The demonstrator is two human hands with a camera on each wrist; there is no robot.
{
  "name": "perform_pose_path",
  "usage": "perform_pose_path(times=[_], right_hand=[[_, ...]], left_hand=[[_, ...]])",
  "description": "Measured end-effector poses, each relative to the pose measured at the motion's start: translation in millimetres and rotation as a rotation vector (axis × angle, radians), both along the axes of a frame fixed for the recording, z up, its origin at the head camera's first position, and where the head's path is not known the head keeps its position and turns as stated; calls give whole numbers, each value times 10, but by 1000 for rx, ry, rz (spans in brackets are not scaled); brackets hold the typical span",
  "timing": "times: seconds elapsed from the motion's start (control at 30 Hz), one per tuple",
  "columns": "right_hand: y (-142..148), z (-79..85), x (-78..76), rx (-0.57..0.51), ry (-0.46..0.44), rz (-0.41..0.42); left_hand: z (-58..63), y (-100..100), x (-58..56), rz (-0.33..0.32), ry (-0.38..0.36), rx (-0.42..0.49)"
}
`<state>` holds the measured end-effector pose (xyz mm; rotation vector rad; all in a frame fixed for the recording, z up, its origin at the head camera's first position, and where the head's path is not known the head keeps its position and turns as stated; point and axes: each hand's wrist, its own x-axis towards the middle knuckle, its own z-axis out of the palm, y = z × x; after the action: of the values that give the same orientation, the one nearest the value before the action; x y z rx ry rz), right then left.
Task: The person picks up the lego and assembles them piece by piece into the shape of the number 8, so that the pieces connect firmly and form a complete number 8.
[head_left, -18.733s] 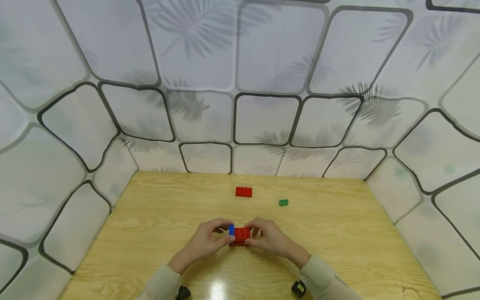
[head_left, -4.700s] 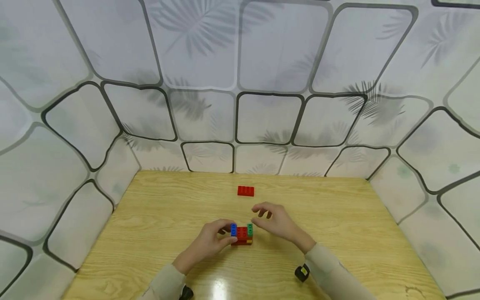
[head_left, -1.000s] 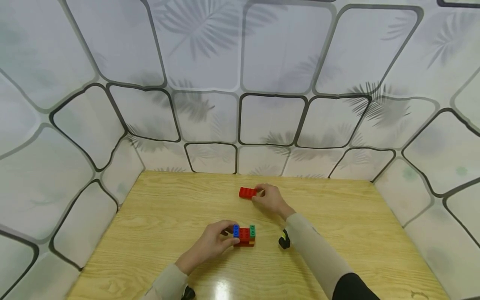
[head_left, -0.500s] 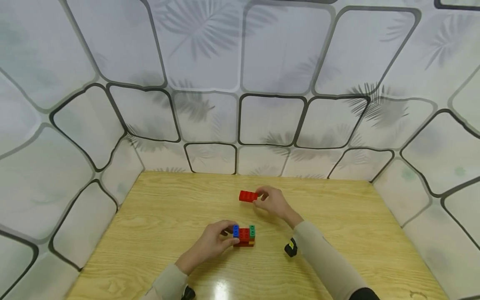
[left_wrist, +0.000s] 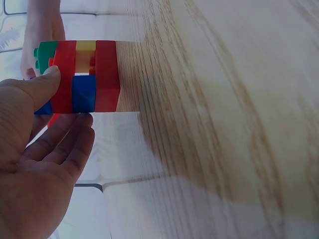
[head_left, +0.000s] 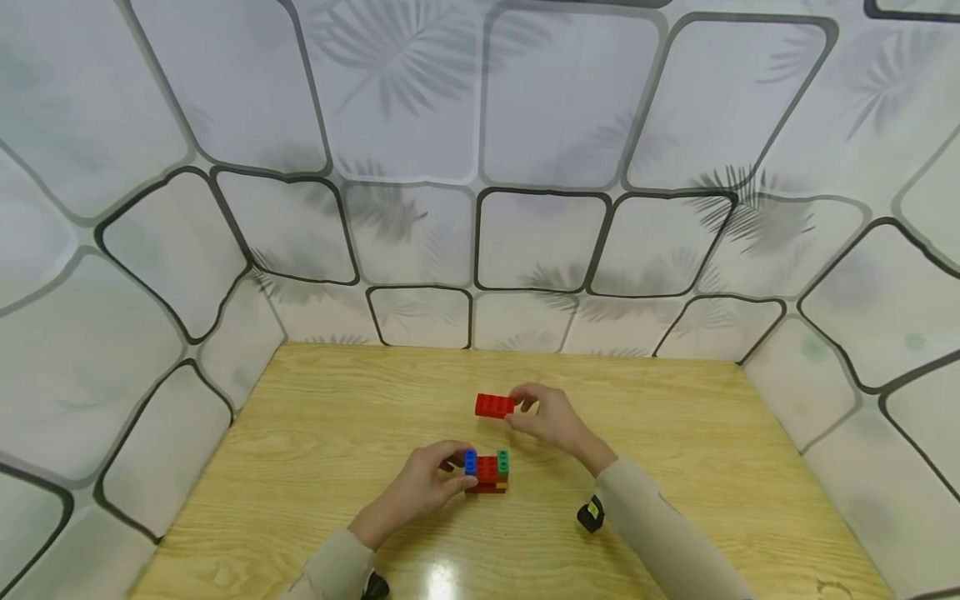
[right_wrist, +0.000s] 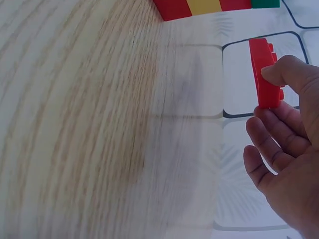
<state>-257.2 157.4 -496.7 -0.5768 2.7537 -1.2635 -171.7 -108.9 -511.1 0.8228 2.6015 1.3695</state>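
A small stack of toy building bricks point(head_left: 487, 471) stands on the table in front of me. Its base is a red brick point(left_wrist: 107, 74), with a blue brick point(left_wrist: 83, 94) and a yellow brick point(left_wrist: 85, 46) apart on it. Another red layer bridges these, topped by blue at the left and a green brick point(head_left: 503, 462) at the right. My left hand point(head_left: 420, 483) grips the stack's left side between thumb and fingers. Beyond the stack, my right hand point(head_left: 555, 421) pinches a loose red brick point(right_wrist: 261, 74) by its right end, off the table, studs visible from above.
The wood-grain table point(head_left: 360, 392) runs back to a pale patterned curtain point(head_left: 540, 237), which also encloses both sides. Black wrist devices point(head_left: 591, 515) sit at the sleeves. A bright glare spot lies near the table's front.
My right hand took the red brick from the back of the table and has brought it nearer the stack. Earlier, the green brick went from the table onto the stack. The left hand stays put.
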Motion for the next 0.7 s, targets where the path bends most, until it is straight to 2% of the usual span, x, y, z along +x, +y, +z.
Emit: perform_pose_path(times=[0.27,0.5,0.7], right_hand=[[42,81,145,9,48,24],[70,135,281,5,26,33],[74,175,381,-12,49,67]], left_hand=[[3,5,8,1,1,0],[4,9,8,6,5,-8],[3,8,6,8,2,-15]])
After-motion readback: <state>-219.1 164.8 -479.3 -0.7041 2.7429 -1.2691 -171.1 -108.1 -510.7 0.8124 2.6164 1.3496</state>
